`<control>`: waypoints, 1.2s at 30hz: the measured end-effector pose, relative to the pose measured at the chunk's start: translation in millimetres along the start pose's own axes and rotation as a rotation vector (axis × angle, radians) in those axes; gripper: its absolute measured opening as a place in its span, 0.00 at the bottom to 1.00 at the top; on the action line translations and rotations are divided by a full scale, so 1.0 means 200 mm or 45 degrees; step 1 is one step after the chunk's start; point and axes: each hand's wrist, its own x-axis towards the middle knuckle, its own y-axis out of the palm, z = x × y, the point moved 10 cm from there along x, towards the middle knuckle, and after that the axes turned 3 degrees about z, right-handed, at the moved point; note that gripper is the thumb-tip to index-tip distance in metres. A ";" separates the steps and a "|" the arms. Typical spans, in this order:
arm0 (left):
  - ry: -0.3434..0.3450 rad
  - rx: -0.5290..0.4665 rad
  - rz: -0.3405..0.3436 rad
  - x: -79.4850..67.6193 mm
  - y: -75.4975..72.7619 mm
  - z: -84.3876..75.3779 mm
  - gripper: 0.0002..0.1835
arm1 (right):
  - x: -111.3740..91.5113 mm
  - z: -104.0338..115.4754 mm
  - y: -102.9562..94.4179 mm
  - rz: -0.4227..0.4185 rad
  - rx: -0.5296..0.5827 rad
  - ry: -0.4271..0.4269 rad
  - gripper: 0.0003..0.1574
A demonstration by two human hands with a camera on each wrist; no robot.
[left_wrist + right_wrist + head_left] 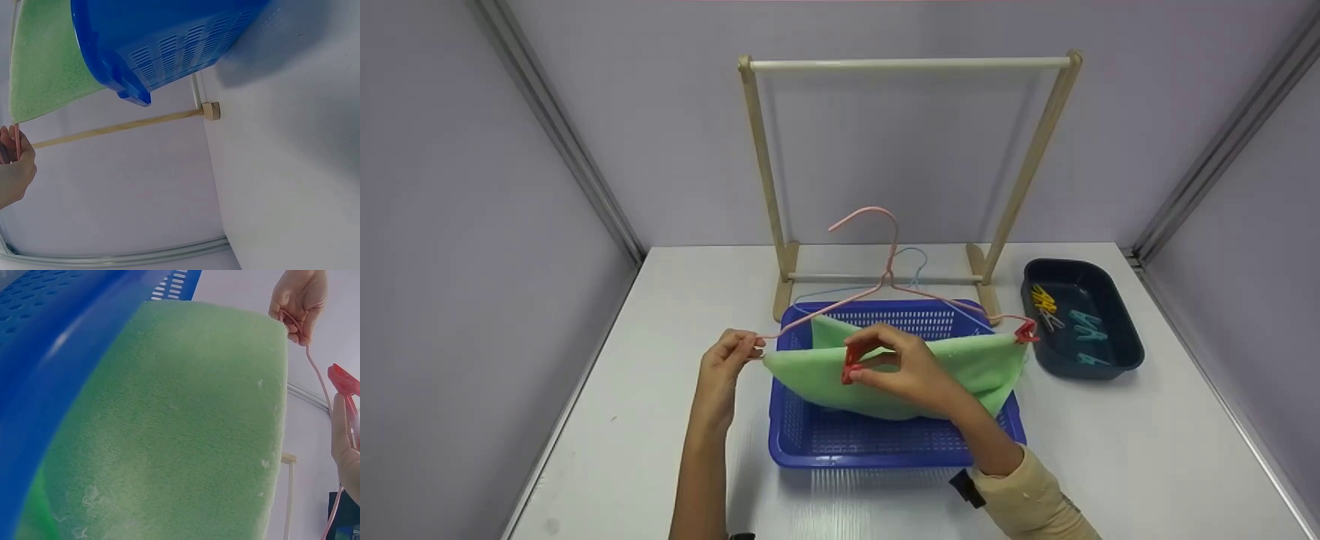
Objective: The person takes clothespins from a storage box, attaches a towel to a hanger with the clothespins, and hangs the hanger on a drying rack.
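My left hand grips the left end of a pink clothes hanger, right at the corner of a green towel. The towel hangs along the hanger's lower bar, its far right corner fastened by a red clothespin. In front of the towel, left of its middle, my right hand pinches a second red clothespin between thumb and fingers. That clothespin appears apart from the towel's edge in the right wrist view. Seen from the left wrist, the left fingers are at the towel corner.
Beneath the towel stands a blue basket; a light blue hanger leans at its back. Behind is a wooden rack with a white rail. A dark tray of yellow, teal and pale clothespins sits at right.
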 end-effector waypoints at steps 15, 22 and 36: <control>0.002 0.007 -0.015 0.00 -0.01 -0.01 0.08 | 0.01 0.01 0.00 0.004 0.017 -0.004 0.19; -0.005 0.004 -0.020 0.00 -0.01 0.00 0.09 | 0.01 0.00 0.01 0.010 0.034 0.019 0.18; -0.007 0.011 -0.027 -0.01 -0.01 -0.01 0.09 | 0.04 0.03 0.02 0.010 0.010 -0.014 0.18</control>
